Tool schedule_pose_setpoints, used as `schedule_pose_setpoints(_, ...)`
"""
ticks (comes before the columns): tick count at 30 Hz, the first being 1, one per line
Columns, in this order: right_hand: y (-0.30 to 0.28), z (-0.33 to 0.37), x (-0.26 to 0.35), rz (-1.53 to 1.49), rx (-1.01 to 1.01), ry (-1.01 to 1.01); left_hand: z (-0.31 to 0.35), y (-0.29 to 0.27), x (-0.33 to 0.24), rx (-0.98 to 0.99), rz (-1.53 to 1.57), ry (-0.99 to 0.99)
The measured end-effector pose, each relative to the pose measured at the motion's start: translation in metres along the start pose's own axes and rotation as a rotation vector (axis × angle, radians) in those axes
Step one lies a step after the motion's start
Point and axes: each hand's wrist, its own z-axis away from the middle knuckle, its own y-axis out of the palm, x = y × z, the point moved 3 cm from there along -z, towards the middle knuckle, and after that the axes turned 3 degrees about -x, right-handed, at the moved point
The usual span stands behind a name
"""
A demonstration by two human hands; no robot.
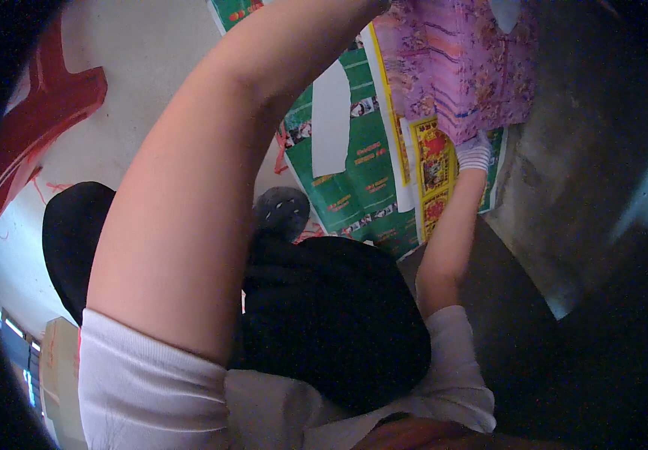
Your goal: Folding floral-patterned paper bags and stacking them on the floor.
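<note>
My left arm reaches up to the top edge, where its hand passes out of sight beyond the picture. My right hand (475, 152) is at the lower edge of a pink-purple floral cloth (481, 79). A pale striped glove or cuff covers its wrist, and the fingers are hidden, so I cannot tell whether they grip the cloth. That cloth has dark crosswise bands and lies over a yellow-and-red printed sheet (435, 169). Under both spreads a green printed sheet (369, 187).
A white paper strip (330, 124) lies on the green sheet. Red curved legs of some furniture (58, 120) stand at the left, with red strands on the floor nearby. A dark shoe (285, 210) is beside the green sheet. A cardboard box (61, 367) is at the lower left.
</note>
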Motion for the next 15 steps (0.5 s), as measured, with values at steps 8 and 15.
schedule_pose_setpoints(8, 0.055, -0.008, 0.063, -1.355, -0.476, 0.670, 0.017, -0.014, 0.054, 0.037, -0.164, 0.000)
schedule_pose_setpoints(15, 0.044, -0.016, 0.052, -1.430, -0.556, 0.677, 0.005, 0.011, 0.064, 0.060, -0.189, 0.047)
